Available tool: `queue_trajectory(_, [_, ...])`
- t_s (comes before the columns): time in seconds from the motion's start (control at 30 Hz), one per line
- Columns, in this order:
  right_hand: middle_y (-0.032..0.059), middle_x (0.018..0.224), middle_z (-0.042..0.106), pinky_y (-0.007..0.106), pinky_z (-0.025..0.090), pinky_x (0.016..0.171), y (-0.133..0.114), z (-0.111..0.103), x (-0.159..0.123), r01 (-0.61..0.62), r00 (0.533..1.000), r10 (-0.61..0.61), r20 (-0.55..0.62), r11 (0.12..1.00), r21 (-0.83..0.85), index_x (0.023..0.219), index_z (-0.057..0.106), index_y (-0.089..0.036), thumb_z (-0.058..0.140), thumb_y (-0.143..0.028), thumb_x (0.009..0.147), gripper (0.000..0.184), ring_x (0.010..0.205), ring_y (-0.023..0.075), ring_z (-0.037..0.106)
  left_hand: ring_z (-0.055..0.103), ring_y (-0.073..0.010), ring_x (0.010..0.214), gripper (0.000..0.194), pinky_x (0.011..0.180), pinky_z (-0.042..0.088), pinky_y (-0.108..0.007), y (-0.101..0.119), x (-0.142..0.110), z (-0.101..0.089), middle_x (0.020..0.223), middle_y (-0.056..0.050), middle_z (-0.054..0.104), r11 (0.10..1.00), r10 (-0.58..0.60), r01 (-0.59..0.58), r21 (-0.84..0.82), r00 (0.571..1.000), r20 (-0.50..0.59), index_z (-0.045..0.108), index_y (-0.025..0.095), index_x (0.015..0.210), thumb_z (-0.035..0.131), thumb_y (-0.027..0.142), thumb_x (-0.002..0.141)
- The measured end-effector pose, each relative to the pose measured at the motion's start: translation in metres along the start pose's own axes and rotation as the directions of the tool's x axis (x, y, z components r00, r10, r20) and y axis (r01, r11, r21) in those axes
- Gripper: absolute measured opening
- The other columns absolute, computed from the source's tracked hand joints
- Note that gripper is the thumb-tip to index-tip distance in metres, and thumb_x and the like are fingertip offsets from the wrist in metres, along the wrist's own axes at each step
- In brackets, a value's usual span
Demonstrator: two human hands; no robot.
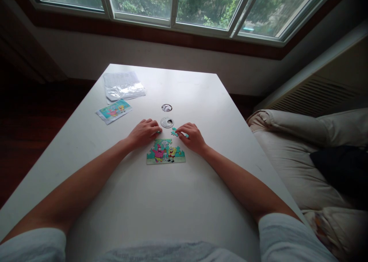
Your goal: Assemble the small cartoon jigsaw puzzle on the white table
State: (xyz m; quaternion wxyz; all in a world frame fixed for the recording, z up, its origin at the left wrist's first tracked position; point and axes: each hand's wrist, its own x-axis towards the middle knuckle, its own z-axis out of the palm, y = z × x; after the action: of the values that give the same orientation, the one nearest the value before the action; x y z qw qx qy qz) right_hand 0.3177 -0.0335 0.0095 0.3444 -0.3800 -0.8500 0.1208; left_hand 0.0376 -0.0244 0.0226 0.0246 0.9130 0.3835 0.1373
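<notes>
A partly assembled jigsaw puzzle [165, 154] with cartoon figures lies in front of me, its upper edge uneven. My left hand [144, 132] rests just above its left corner, fingers curled together, with a bit of a teal puzzle piece showing at the fingertips. Beyond the puzzle's right side, my right hand [192, 137] has thumb and fingers pinched at a small teal cluster of puzzle pieces [174, 132]. More teal shows beneath that hand, partly hidden by the fingers.
Two round metal-rimmed discs or holes [167, 122] sit in the white table [166, 200] beyond my hands. A printed reference picture [115, 110] and a clear plastic bag with paper [123, 86] lie at the far left. A beige sofa [276, 158] stands at the right.
</notes>
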Motion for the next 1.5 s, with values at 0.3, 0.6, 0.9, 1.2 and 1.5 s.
queue_trajectory(0.3, [0.0041,0.096,0.076,0.038,0.041,0.089,-0.001,0.0,0.0,-0.014,1.0,0.014,0.012,1.0,0.01,0.093,0.073,-0.024,0.059,-0.027,0.099,0.016,0.095,0.0215,0.063,0.059,-0.0238,0.098,0.021,0.09,0.042,-0.039,-0.001,0.001,-0.004,0.108,-0.007,0.067,0.996,-0.038,0.041,-0.08,0.999,0.034,0.072,0.024,0.105,0.053,0.03,0.096])
queue_trajectory(0.6, [0.0043,0.096,0.076,0.038,0.041,0.09,-0.002,-0.001,0.001,-0.019,1.0,0.018,0.02,1.0,0.021,0.093,0.073,-0.024,0.059,-0.026,0.099,0.016,0.096,0.0215,0.063,0.06,-0.0202,0.085,0.012,0.077,0.045,-0.032,0.01,0.002,-0.008,0.092,-0.004,0.069,0.961,-0.145,0.144,-0.236,0.989,0.013,0.066,0.02,0.094,0.057,0.021,0.086])
queue_trajectory(0.9, [0.0043,0.096,0.076,0.038,0.041,0.091,-0.005,0.001,0.0,0.011,1.0,-0.012,0.026,1.0,0.029,0.094,0.074,-0.025,0.059,-0.029,0.099,0.016,0.097,0.0216,0.063,0.068,-0.0155,0.073,0.026,0.072,0.054,-0.029,0.024,0.007,-0.006,0.087,-0.003,0.073,0.543,-0.406,0.283,-0.79,0.913,0.048,0.069,0.018,0.106,0.068,0.036,0.087])
queue_trajectory(1.2, [0.0037,0.093,0.076,0.039,0.042,0.09,-0.014,0.002,0.001,0.068,0.997,-0.071,0.027,0.994,0.082,0.094,0.073,-0.025,0.061,-0.03,0.098,0.014,0.094,0.0211,0.064,0.074,-0.0186,0.08,0.03,0.076,0.059,-0.03,0.041,0.01,-0.005,0.091,-0.004,0.071,0.435,-0.397,0.276,-0.857,0.913,0.092,0.073,0.019,0.111,0.067,0.037,0.088])
queue_trajectory(1.5, [0.0038,0.089,0.075,0.038,0.045,0.088,-0.015,0.002,0.003,0.033,0.999,-0.032,-0.006,0.989,0.142,0.092,0.074,-0.024,0.064,-0.032,0.097,0.014,0.09,0.0206,0.063,0.074,-0.0187,0.075,0.026,0.069,0.057,-0.028,0.044,0.01,-0.002,0.087,-0.004,0.072,0.427,-0.442,0.277,-0.861,0.894,0.069,0.068,0.017,0.093,0.074,0.039,0.082])
